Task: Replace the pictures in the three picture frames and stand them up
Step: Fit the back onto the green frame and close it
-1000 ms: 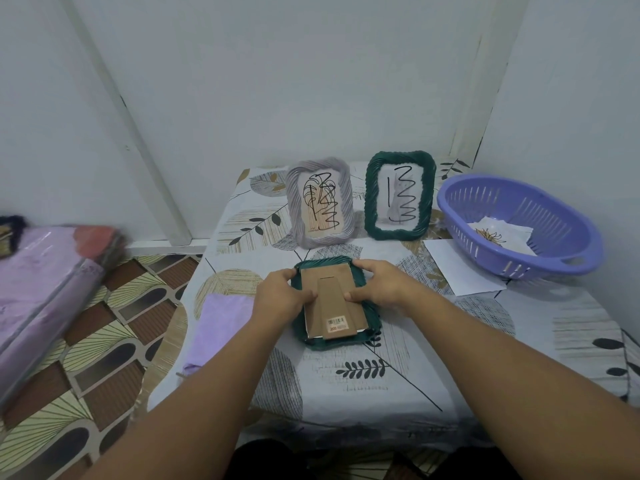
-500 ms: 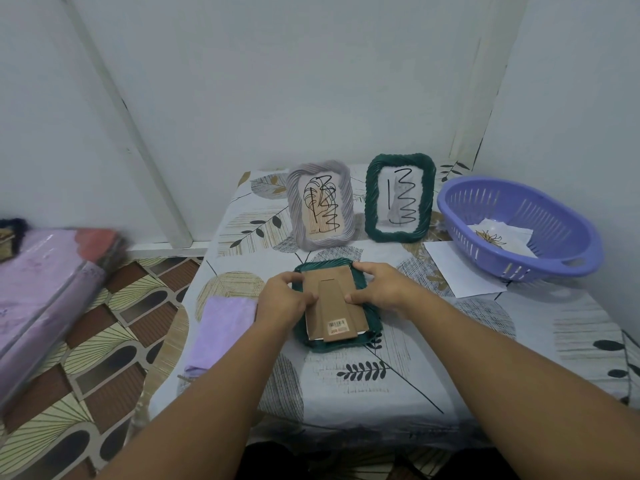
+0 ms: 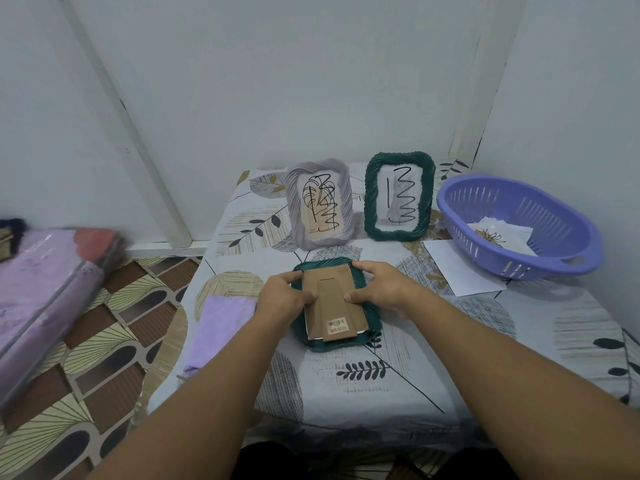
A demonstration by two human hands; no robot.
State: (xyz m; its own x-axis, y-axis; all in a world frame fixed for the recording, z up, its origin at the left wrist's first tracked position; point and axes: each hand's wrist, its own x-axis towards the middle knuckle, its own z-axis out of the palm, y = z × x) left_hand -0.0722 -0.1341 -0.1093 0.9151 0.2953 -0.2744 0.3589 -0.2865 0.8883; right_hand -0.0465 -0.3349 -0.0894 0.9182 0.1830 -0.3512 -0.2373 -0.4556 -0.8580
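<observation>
Green frame, face-down at table centre, picture side hidden; brown backing board uppermost. Left hand and right hand curl over its side edges, thumbs on the board; fingertips hidden. Grey frame and second green frame upright behind.

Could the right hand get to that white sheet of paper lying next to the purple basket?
Probably yes. The right hand is busy on the face-down green frame, but the paper lies flat just beyond it, with only bare tablecloth between. The basket overhangs only its far edge.
</observation>
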